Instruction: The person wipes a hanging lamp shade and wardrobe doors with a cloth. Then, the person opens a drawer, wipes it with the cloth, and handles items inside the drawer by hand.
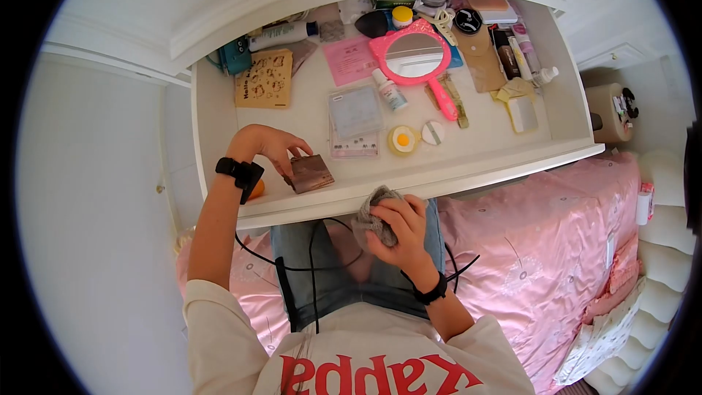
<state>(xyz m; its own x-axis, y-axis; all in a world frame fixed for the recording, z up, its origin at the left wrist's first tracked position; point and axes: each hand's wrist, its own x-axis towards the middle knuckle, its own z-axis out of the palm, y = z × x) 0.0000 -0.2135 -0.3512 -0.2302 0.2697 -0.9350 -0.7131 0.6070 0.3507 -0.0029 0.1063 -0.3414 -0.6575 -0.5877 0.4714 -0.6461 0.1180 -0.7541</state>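
Note:
My left hand (276,150) reaches into the open drawer (512,159) at its front left. Its fingers close on the edge of a small flat brown box (312,174) with a picture-like top. Partly hidden by my wrist, a round orange thing (257,189) lies beside it. In front of the drawer's edge, above my lap, my right hand (401,230) grips a crumpled grey cloth (376,223). A clear plastic case (355,112) and a round egg-patterned item (402,140) lie nearest to the brown box.
Inside the drawer lie a pink hand mirror (447,95), a white bottle (390,90), a tan Hello Kitty paper bag (265,80), a pink sheet (349,60) and a tube (284,34). Several cosmetics line the right side. Black cables (313,271) cross my lap; a pink bed (526,241) is behind.

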